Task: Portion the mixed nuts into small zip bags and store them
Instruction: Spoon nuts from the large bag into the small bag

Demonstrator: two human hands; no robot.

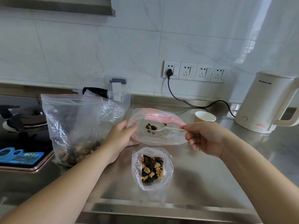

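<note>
Head camera looks forward and down, close over the steel counter (202, 167).

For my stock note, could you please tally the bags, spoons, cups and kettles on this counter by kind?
Large plastic bags: 1
Small zip bags: 2
Spoons: 1
Paper cups: 1
Kettles: 1
Total: 6
</note>
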